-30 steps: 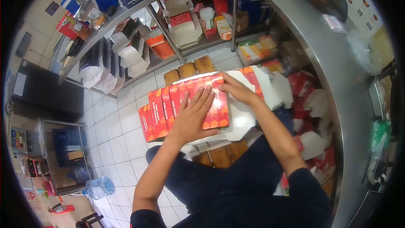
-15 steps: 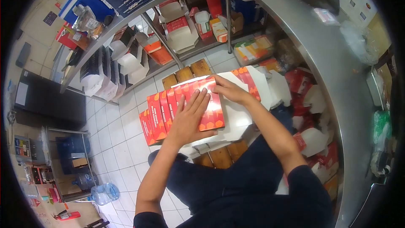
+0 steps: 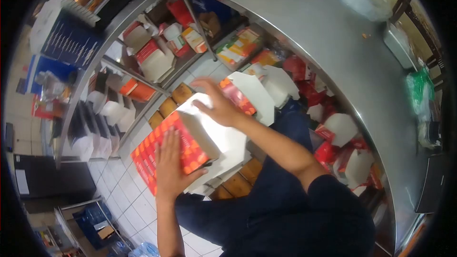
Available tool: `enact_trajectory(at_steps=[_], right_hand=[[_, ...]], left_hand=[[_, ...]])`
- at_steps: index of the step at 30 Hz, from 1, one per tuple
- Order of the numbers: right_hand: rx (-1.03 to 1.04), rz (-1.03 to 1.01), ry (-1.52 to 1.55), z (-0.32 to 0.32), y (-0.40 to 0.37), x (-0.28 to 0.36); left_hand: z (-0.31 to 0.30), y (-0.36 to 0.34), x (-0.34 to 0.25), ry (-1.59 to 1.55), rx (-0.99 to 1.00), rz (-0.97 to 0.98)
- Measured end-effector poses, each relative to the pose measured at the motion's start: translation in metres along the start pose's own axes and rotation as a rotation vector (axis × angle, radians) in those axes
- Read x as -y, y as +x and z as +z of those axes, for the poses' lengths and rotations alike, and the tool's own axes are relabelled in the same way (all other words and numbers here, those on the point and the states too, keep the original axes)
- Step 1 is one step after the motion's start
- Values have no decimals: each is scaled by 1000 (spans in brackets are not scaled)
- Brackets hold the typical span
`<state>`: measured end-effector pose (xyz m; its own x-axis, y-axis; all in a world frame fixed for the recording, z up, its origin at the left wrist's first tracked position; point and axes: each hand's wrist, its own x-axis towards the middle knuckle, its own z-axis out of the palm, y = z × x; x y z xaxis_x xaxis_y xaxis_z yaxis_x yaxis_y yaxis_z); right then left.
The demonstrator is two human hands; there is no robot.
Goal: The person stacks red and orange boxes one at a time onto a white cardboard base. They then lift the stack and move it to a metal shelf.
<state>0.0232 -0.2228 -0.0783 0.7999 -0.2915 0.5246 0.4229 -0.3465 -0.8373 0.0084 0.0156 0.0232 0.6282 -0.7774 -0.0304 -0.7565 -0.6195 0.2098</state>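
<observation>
A row of nested red and orange cardboard food boxes point(image 3: 147, 154) lies in front of me, with white cardboard flaps point(image 3: 231, 145) spreading out on its right. My left hand point(image 3: 172, 166) rests flat on the printed side of the row, fingers stretched and thumb out. Over the white flaps hovers my right hand point(image 3: 219, 107), its fingers apart and nothing in them. Just beyond it is another red box piece point(image 3: 237, 96) with a large white flap. Motion blurs the right fingertips a little.
Under the boxes is a wooden slatted stool point(image 3: 235, 188). A steel counter point(image 3: 328, 62) curves along the right, with many red and white boxes point(image 3: 342, 131) heaped below it. Shelves at the back left hold more cartons point(image 3: 157, 64). Water bottles point(image 3: 145, 250) stand at lower left.
My right hand has come off the boxes and is now raised with fingers spread. My left hand stays on the row, which looks more tightly packed. The camera view has turned to the right.
</observation>
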Motion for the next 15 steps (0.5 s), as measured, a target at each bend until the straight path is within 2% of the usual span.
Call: enact_trajectory(at_steps=[1, 3, 4, 5, 7, 8, 10, 12, 14, 15], right_hand=[[-99, -69, -101, -33, -2, 0], [-389, -137, -248, -93, -17, -34], [-523, -58, -305, -121, -23, -54], [-544, 122, -301, -150, -39, -95], [-415, 314, -747, -200, -65, -153], [-183, 570, -845, -217, -81, -169], [182, 766, -1076, -238, -120, -205], [307, 698, -1215, -252, -156, -240], [102, 768, -1075, -260, -169, -259], [106, 764, -1068, -261, -169, -252]], left_hand=[[-1, -5, 3, -13, 18, 11], [-3, -16, 11, -19, 16, -108], [-5, -20, 16, -16, 31, -116], [-7, -21, 18, -13, 37, -119], [-8, -21, 17, 75, 20, -148], [-8, -20, 16, 82, -7, -147], [-6, -14, 12, 77, 10, -132], [-4, -11, 13, 73, 20, -124], [0, -13, 20, 58, 14, -111], [-1, -15, 23, 64, 14, -118]])
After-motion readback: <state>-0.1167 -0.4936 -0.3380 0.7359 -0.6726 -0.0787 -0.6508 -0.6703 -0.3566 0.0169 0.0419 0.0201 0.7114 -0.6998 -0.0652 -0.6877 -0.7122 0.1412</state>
